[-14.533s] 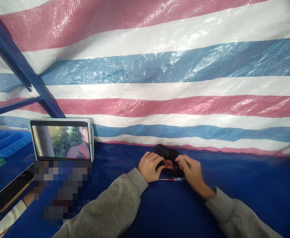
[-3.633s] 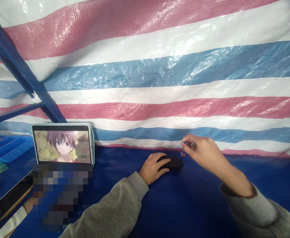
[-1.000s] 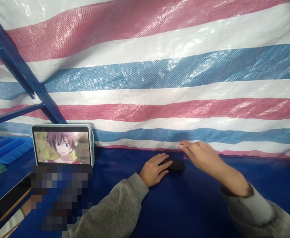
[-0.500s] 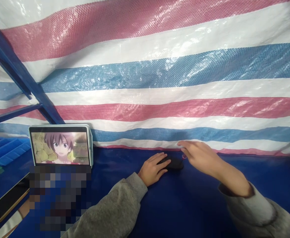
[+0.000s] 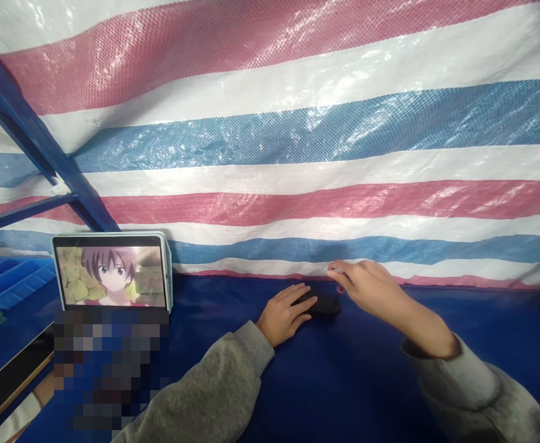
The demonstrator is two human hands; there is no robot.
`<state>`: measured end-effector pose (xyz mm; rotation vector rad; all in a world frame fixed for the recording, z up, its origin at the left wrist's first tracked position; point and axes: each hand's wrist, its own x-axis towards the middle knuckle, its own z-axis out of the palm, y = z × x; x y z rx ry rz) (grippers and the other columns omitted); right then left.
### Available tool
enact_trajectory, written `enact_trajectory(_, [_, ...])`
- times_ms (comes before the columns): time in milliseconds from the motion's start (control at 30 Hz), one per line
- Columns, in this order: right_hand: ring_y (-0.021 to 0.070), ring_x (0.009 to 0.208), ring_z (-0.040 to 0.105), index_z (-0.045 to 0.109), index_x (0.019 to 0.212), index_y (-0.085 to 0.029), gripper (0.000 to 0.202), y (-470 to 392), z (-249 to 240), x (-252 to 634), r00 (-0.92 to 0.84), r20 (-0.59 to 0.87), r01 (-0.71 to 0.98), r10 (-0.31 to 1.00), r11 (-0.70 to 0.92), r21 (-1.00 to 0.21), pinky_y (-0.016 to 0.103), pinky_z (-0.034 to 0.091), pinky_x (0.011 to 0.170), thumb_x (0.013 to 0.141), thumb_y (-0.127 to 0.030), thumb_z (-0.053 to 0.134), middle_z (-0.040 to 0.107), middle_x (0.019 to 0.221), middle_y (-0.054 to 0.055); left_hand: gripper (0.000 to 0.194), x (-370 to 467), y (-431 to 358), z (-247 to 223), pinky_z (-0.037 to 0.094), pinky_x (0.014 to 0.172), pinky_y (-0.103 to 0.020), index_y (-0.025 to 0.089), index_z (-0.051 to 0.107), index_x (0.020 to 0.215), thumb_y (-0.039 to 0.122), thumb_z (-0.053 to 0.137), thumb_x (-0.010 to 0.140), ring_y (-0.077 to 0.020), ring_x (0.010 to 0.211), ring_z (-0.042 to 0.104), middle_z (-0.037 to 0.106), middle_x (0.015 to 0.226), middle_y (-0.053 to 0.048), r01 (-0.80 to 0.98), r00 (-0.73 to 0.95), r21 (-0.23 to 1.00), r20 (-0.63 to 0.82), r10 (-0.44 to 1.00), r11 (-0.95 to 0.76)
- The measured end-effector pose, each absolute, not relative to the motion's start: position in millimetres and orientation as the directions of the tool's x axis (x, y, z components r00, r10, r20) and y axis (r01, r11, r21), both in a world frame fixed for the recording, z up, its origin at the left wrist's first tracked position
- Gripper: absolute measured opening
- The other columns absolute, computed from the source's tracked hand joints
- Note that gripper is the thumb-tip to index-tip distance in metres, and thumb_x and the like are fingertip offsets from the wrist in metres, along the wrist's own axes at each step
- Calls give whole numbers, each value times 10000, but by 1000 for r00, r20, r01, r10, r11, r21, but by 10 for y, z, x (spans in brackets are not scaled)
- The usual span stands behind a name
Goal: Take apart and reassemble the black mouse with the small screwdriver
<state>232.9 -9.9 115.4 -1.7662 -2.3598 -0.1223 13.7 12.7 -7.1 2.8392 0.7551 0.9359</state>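
My left hand [image 5: 284,315] lies palm down on the blue table. Its fingers are spread, and the fingertips rest on the left end of a black, flat, rounded object [image 5: 326,304] whose kind I cannot make out. My right hand [image 5: 366,286] is raised just above that object's right end, thumb and index finger pinched together. What sits between those fingertips is too small to name. Just below them shows a small pinkish-purple ring-like thing [image 5: 340,288], partly covered by the fingers; I cannot tell whether it is attached to the pinch.
A tablet [image 5: 112,274] in a pale case stands at the left, playing an animation. Nearby are a phone [image 5: 13,372], a blue compartment tray [image 5: 18,283] and part of another person's arm [image 5: 43,391]. Striped plastic sheeting [image 5: 297,203] hangs behind the blue table [image 5: 334,381].
My right hand has shifted slightly left, and its thumb and index finger have come closer together. My left hand stays on the black object.
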Motion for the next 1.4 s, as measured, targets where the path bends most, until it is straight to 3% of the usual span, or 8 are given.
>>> enact_trajectory(233, [248, 716, 670, 629, 940, -188, 460, -166, 1214, 2314, -161, 124, 987, 979, 160, 24, 299, 357, 586, 981, -452, 254, 705, 734, 92, 370, 136, 123, -62, 389, 1113, -441, 243, 509, 1335, 342, 461, 982, -222, 1329, 439, 493, 1408, -69, 435, 695, 200, 545, 469, -878])
enact_trajectory(333, [260, 794, 672, 630, 903, -183, 373, -198, 1245, 2318, -161, 114, 987, 980, 159, 24, 314, 368, 622, 965, -337, 296, 715, 865, 110, 382, 133, 126, -71, 393, 1111, -431, 248, 501, 1345, 346, 471, 978, -220, 1325, 443, 487, 1413, -64, 452, 696, 200, 531, 483, -870])
enact_trajectory(433, [252, 829, 674, 626, 1066, -185, 315, -198, 1251, 2310, -237, 112, 970, 965, 241, -22, 313, 378, 648, 929, -236, 347, 723, 912, 94, 383, 128, 130, -82, 387, 1116, -423, 248, 501, 1347, 342, 477, 976, -217, 1327, 441, 482, 1418, -64, 454, 697, 207, 523, 490, -867])
enact_trajectory(533, [243, 788, 677, 613, 1136, -196, 335, -168, 1224, 2298, -254, 130, 965, 959, 260, -35, 304, 379, 643, 943, -290, 356, 729, 827, 77, 380, 126, 131, -79, 392, 1110, -436, 248, 505, 1344, 350, 468, 979, -222, 1322, 447, 486, 1414, -69, 445, 697, 211, 530, 484, -871])
enact_trajectory(700, [228, 703, 668, 651, 995, -209, 363, -106, 1158, 2318, -220, 177, 974, 959, 225, -5, 294, 357, 606, 966, -363, 324, 713, 717, 65, 369, 134, 131, -74, 408, 1097, -447, 242, 526, 1322, 366, 458, 982, -229, 1311, 461, 507, 1395, -74, 434, 690, 204, 552, 469, -878])
enact_trajectory(867, [232, 691, 663, 631, 1001, -211, 414, -113, 1161, 2334, -208, 171, 974, 963, 221, -59, 289, 366, 592, 964, -464, 305, 698, 685, 61, 356, 139, 138, -90, 398, 1107, -439, 231, 540, 1305, 356, 459, 981, -227, 1326, 443, 498, 1402, -79, 433, 694, 194, 552, 463, -880])
enact_trajectory(1067, [208, 725, 659, 586, 1107, -190, 311, -160, 1209, 2309, -225, 165, 961, 960, 247, -126, 291, 390, 649, 922, -244, 341, 722, 817, 64, 375, 132, 129, -68, 403, 1103, -439, 240, 514, 1334, 355, 461, 981, -226, 1318, 454, 497, 1404, -76, 442, 695, 197, 541, 473, -875])
enact_trajectory(1400, [244, 712, 659, 625, 986, -204, 446, -121, 1179, 2283, -191, 146, 969, 971, 210, -127, 300, 385, 623, 940, -541, 338, 700, 712, 62, 375, 129, 134, -85, 393, 1109, -434, 240, 517, 1330, 352, 478, 975, -227, 1321, 448, 494, 1407, -71, 444, 692, 206, 540, 479, -872])
